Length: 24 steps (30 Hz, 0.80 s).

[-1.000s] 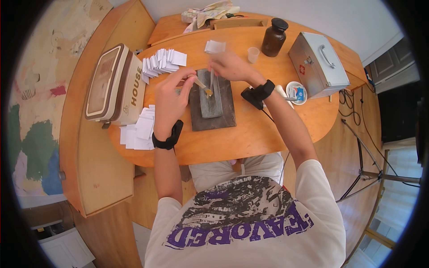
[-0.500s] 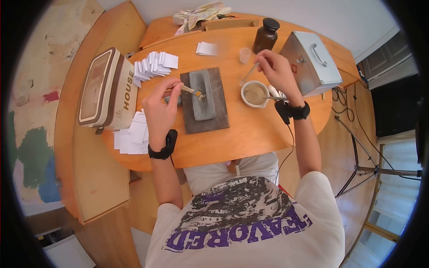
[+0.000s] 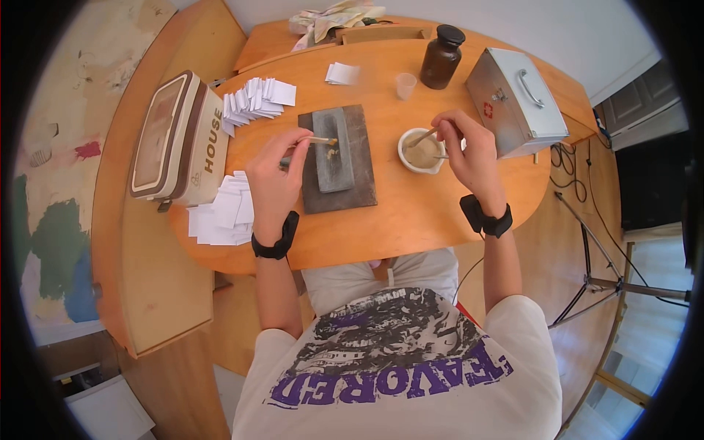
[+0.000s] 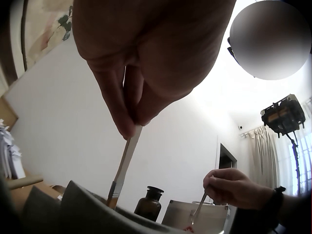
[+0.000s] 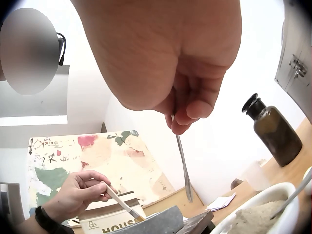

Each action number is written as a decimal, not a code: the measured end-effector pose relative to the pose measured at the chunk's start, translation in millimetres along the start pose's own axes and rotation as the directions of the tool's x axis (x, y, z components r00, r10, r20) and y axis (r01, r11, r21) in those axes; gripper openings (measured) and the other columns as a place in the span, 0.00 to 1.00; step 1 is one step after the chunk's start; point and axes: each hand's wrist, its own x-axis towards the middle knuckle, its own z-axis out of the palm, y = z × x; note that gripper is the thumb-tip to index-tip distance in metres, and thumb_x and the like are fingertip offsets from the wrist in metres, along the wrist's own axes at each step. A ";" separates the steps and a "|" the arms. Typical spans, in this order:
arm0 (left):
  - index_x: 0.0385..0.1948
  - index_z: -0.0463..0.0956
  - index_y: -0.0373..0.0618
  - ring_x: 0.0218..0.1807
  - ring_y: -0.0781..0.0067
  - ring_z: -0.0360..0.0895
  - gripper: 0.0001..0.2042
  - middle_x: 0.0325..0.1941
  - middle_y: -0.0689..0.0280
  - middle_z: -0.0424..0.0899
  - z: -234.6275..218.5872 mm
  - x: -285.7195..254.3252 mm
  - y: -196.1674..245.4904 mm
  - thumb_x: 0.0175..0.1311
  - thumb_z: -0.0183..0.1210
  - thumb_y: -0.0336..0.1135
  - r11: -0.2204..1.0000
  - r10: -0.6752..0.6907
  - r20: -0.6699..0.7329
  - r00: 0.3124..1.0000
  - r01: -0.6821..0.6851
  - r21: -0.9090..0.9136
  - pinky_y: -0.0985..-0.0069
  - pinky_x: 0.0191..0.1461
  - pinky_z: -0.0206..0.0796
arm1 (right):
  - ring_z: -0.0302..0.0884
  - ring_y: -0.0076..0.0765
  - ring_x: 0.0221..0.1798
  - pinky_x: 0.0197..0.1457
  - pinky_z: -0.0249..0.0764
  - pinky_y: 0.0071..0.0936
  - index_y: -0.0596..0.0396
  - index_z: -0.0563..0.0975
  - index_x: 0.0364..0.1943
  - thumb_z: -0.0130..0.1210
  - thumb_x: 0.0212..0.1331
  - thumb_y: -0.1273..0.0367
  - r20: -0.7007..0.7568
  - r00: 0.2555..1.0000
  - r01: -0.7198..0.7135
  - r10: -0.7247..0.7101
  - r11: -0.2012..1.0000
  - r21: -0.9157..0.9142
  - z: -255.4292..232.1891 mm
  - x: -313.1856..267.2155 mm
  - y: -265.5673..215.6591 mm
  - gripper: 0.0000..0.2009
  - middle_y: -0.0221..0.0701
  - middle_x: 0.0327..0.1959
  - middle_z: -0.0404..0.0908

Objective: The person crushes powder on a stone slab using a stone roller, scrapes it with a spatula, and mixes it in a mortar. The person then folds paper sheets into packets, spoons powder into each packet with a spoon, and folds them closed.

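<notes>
The left hand (image 3: 279,176) pinches a small flat brush (image 3: 323,140), its bristles at a grey stone trough (image 3: 334,165) holding a bit of yellowish matter. Under the trough lies a dark board (image 3: 365,158). In the right hand (image 3: 471,158) is a thin metal spatula (image 5: 183,165), pinched between thumb and fingers, over a white bowl (image 3: 427,168) of beige powder (image 3: 422,152). Another metal handle leans in that bowl. In the left wrist view, the brush (image 4: 126,158) points down from the left fingertips.
White paper packets (image 3: 257,100) and loose papers (image 3: 224,214) lie at the left, beside a cream case (image 3: 176,139). Farther back are a small paper stack (image 3: 341,73), a plastic cup (image 3: 405,86), a brown bottle (image 3: 441,59) and a metal box (image 3: 517,103).
The right hand has moved from above the trough rightward to the white bowl, carrying the spatula. The left hand stays near the trough with the brush, now held more level.
</notes>
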 end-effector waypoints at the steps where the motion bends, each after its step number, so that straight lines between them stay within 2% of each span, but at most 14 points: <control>1: 0.52 0.90 0.35 0.44 0.72 0.95 0.07 0.47 0.61 0.97 -0.3 -2.0 1.6 0.78 0.69 0.24 1.000 0.003 0.001 1.000 -0.003 0.006 0.75 0.51 0.86 | 0.89 0.34 0.36 0.42 0.81 0.30 0.60 0.85 0.47 0.59 0.81 0.75 0.004 1.000 -0.024 0.024 0.999 0.038 2.4 -1.7 -2.4 0.05 0.35 0.34 0.89; 7: 0.51 0.90 0.34 0.46 0.74 0.95 0.06 0.48 0.60 0.98 -5.3 -16.1 -3.1 0.79 0.68 0.24 0.999 -0.042 -0.055 0.998 0.042 -0.005 0.75 0.53 0.86 | 0.89 0.29 0.35 0.42 0.81 0.27 0.61 0.86 0.48 0.58 0.82 0.74 0.018 0.996 -0.084 0.082 0.984 0.160 22.2 -10.8 -10.7 0.06 0.34 0.33 0.89; 9: 0.51 0.90 0.33 0.46 0.73 0.95 0.06 0.48 0.60 0.98 -7.7 -17.4 -4.1 0.79 0.68 0.24 0.996 -0.074 -0.089 0.993 0.069 -0.060 0.75 0.54 0.87 | 0.89 0.29 0.35 0.42 0.81 0.26 0.61 0.86 0.48 0.58 0.83 0.74 0.021 0.996 -0.088 0.086 0.983 0.163 24.4 -9.9 -16.8 0.07 0.34 0.33 0.89; 23: 0.52 0.89 0.34 0.48 0.73 0.94 0.07 0.49 0.59 0.97 -10.2 -30.7 -17.1 0.78 0.69 0.23 0.987 -0.145 -0.124 0.982 0.135 -0.086 0.74 0.54 0.87 | 0.91 0.27 0.34 0.41 0.82 0.26 0.60 0.88 0.48 0.60 0.82 0.71 -0.036 0.992 -0.108 0.118 0.975 0.195 47.6 -6.4 -22.1 0.08 0.32 0.30 0.91; 24: 0.52 0.89 0.34 0.48 0.73 0.94 0.07 0.48 0.60 0.97 -10.4 -32.1 -17.4 0.78 0.69 0.23 0.985 -0.166 -0.130 0.978 0.158 -0.075 0.74 0.55 0.87 | 0.88 0.21 0.34 0.41 0.79 0.22 0.60 0.88 0.49 0.59 0.83 0.71 -0.031 0.989 -0.138 0.147 0.970 0.199 49.8 -8.2 -20.9 0.08 0.29 0.31 0.90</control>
